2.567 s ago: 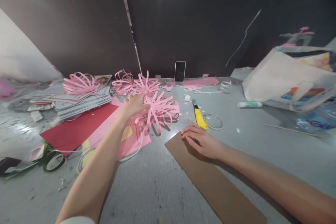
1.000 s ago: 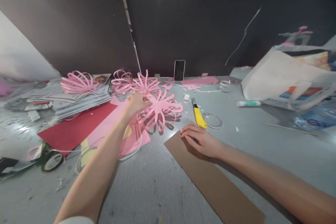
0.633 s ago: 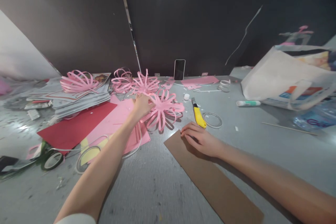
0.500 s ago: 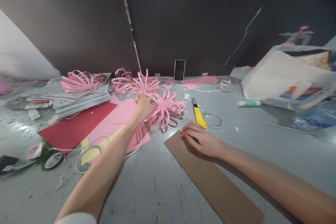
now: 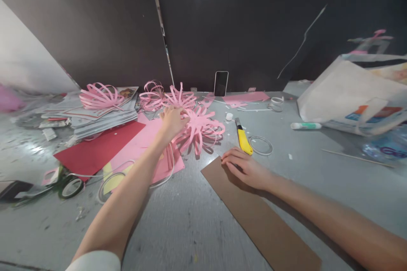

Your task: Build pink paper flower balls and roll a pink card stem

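Beside a looped flower of pink paper strips [image 5: 199, 123] is my left hand [image 5: 173, 122]. Its fingers arch apart, with the thumb side touching the outer loops; some fingertips are hidden. Just behind stand two more pink paper-strip shapes, one a flower [image 5: 178, 98] and one a looped ball [image 5: 151, 95]. My right hand [image 5: 243, 167] rests loosely on the far end of a brown cardboard strip [image 5: 263, 224], fingers slightly bent and holding nothing. A yellow utility knife [image 5: 244, 140] lies just beyond it, next to a clear ring [image 5: 260, 145].
Pink sheets [image 5: 127, 152] and a red sheet [image 5: 98, 148] lie at left, before a paper stack [image 5: 104, 120] topped by a pink strip ball. Tape [image 5: 70, 187] is near. A phone [image 5: 221, 84] leans on the dark wall. A white bag [image 5: 330, 93] and a glue stick [image 5: 305, 125] are right.
My left hand has shifted slightly away from me, its fingers more spread, and the nearest pink flower has moved a little the same way. My right hand stays on the cardboard.
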